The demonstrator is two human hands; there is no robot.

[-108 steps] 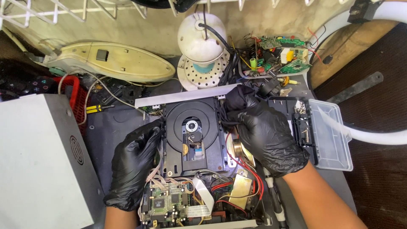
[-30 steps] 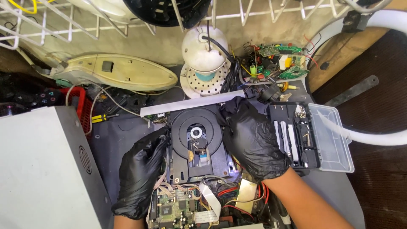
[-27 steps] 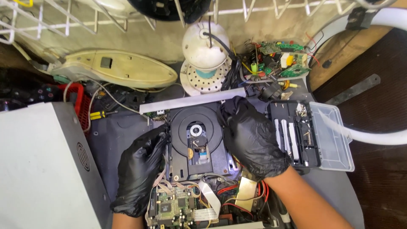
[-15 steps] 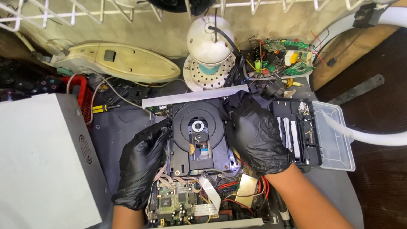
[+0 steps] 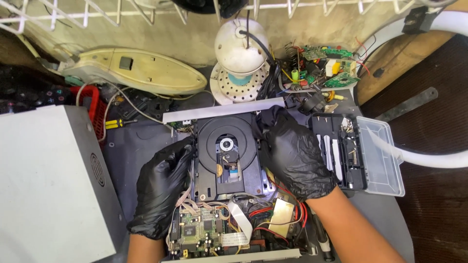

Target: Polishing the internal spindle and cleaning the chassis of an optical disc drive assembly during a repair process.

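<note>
1. The disc drive mechanism [image 5: 226, 156], a black tray with a round well and a small lens block at its middle, sits in an opened player chassis [image 5: 234, 243] on the dark bench top [image 5: 136, 156]. It lies between the 2 gloved hands, which flank it so that it can be steadied from both sides at once.
2. The left hand [image 5: 161, 195] presses its curled fingers against the drive's left edge, down by the bundle of thin wires. It looks closed onto that edge, though the fingertips are hidden.
3. The right hand [image 5: 295, 153] lies palm down over the drive's right side, fingers bent over the upper right corner. It seems to grip that corner; how firmly, I cannot tell.
4. A green circuit board [image 5: 200, 229] and a white ribbon cable [image 5: 239, 229] sit just below the drive, still joined to it by wires.
5. An open clear-lidded bit case [image 5: 380, 151] rests near the right hand, within easy reach.
6. A grey metal cover [image 5: 48, 185] lies to the left, set aside from the chassis.
7. A white dome-shaped unit [image 5: 241, 48] and loose boards [image 5: 326, 68] crowd the far edge.
</note>
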